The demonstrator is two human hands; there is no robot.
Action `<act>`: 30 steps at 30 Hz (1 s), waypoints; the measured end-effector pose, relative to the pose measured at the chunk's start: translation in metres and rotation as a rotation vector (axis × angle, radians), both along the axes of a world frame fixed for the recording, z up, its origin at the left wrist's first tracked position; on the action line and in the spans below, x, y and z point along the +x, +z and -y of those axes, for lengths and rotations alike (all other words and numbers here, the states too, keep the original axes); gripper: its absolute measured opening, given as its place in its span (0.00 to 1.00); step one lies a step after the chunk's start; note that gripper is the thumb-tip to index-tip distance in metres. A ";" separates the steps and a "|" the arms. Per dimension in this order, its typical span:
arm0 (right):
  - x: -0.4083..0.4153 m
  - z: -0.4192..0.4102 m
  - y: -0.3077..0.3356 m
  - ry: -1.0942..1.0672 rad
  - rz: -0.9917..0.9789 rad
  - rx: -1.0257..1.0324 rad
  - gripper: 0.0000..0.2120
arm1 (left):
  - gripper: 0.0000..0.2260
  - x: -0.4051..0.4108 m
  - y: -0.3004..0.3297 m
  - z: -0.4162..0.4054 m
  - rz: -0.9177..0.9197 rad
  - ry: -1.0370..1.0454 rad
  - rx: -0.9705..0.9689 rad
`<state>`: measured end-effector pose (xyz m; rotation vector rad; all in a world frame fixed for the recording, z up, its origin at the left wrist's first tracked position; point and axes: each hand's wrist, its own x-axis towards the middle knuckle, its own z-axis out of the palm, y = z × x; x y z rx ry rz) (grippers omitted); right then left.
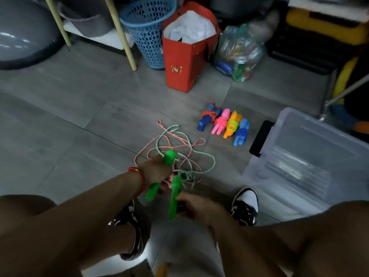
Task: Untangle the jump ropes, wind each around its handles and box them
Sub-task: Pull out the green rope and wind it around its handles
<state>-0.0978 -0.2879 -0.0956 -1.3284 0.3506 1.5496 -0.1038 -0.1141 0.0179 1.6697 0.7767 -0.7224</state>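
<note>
On the grey floor, left hand [157,170] grips one green handle [159,176]; right hand [196,206] curls round the other green handle [173,198], both above a tangle of pink and green ropes [179,148]. Further right, four wound ropes [223,123] lie side by side, near the clear box [311,156].

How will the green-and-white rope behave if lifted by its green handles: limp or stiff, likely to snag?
Probably limp: the green-and-white rope lies in loose curves on the floor. Likely to snag, since it crosses the pink-and-white rope in several places. The green handles, gripped by the left hand and right hand, look rigid.
</note>
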 end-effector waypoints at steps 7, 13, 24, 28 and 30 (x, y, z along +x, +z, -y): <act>0.003 0.000 0.087 0.202 0.582 0.170 0.06 | 0.11 -0.053 0.016 0.019 0.044 0.208 -0.420; 0.008 -0.004 0.133 0.502 0.887 0.213 0.16 | 0.07 -0.073 0.049 -0.001 0.099 0.122 -0.452; 0.054 -0.032 0.236 0.225 1.376 0.269 0.08 | 0.07 -0.088 0.110 -0.023 0.295 -0.046 -0.483; 0.045 -0.032 0.233 0.433 1.180 0.344 0.18 | 0.06 -0.090 0.116 -0.026 0.306 -0.125 -0.455; 0.040 -0.027 0.232 0.459 1.181 0.341 0.20 | 0.06 -0.094 0.116 -0.030 0.290 -0.200 -0.410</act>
